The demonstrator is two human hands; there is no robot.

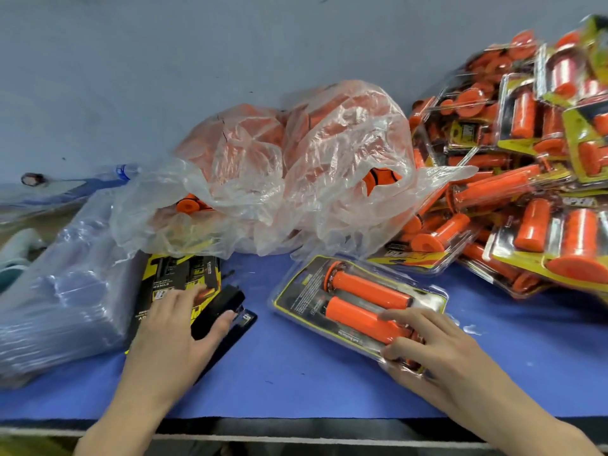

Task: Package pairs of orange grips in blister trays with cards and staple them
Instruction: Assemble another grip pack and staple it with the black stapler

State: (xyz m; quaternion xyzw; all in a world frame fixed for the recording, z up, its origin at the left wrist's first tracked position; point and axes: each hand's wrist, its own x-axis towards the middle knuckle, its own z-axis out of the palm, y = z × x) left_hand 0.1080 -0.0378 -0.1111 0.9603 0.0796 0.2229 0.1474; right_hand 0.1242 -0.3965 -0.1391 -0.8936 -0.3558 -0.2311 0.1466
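Note:
A clear blister tray [306, 291] with a yellow-edged black card and two orange grips [365, 287] lies on the blue table, middle right. My right hand [437, 347] grips its near right end, fingers curled over the lower grip. My left hand [171, 330] lies on a black stapler [220, 311], thumb along its top, fingers reaching onto a stack of yellow-and-black cards [179, 278].
A crumpled clear bag of loose orange grips [296, 166] fills the middle back. A heap of packed blisters [526, 166] rises at the right. A stack of clear empty trays in plastic [62, 304] sits at the left. The table's front edge [296, 422] is near.

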